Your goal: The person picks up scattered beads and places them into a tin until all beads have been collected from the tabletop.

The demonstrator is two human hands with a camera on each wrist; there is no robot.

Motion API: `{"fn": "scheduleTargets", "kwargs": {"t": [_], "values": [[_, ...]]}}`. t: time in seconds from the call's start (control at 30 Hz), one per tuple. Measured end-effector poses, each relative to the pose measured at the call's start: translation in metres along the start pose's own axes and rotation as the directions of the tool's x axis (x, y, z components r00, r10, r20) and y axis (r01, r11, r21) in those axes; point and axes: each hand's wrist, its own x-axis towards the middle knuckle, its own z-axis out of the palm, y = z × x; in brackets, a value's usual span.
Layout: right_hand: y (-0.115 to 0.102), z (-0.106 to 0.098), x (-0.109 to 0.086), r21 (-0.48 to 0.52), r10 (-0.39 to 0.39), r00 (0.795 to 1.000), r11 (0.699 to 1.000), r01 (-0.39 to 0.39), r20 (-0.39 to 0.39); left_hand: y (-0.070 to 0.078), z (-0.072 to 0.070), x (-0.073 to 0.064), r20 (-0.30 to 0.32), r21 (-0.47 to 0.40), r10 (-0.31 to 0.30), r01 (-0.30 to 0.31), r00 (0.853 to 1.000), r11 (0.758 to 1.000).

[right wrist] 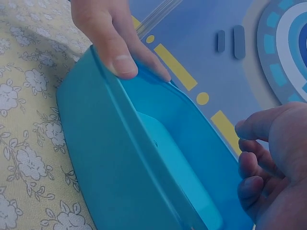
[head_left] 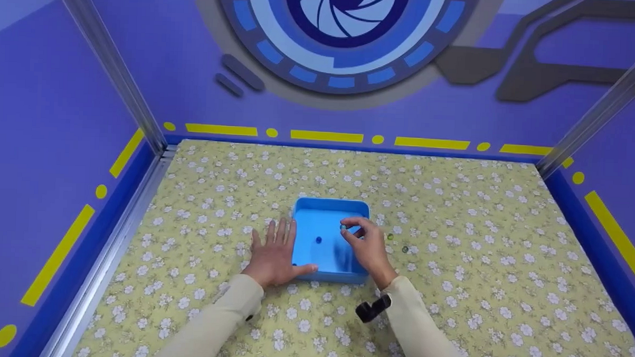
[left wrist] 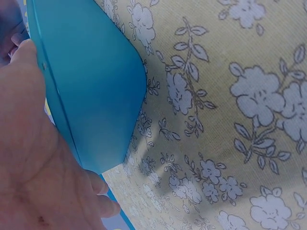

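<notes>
Right hand [head_left: 369, 246] pinched a marble [head_left: 343, 227] (likely slick, light; best held midway). Left hand [head_left: 275, 255] lay spread at the box's [head_left: 340, 277] left edge.

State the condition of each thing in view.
Blue box, lidless, upright on the cloth
Cloth, spread flat
Left hand, fingers straight, touching the box
Right hand, pinching a teal marble over the box
Dark blue marble, in the box
Yellow-green marble, on the cloth
Greyish marble, on the cloth

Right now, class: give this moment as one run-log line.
left hand rests on box rim | right hand pinches marble over box | blue marble inside box | yellowish marble, grey marble on cloth right of box
</notes>
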Motion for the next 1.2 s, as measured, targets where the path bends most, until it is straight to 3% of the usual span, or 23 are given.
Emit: {"fn": "scheduleTargets", "kwargs": {"t": [0.47,1.2], "values": [[-0.001,0.005,0.002,0.014,-0.028,0.999,1.0,0.028,0.018,0.0,-0.001,0.001,0.006,-0.008,-0.011,0.011,1.0,1.0],[0.001,0.018,0.005,-0.01,0.031,0.999,0.999,-0.031,0.035,-0.001,-0.002,-0.002,0.013,-0.029,0.006,-0.006,1.0,1.0]]}}
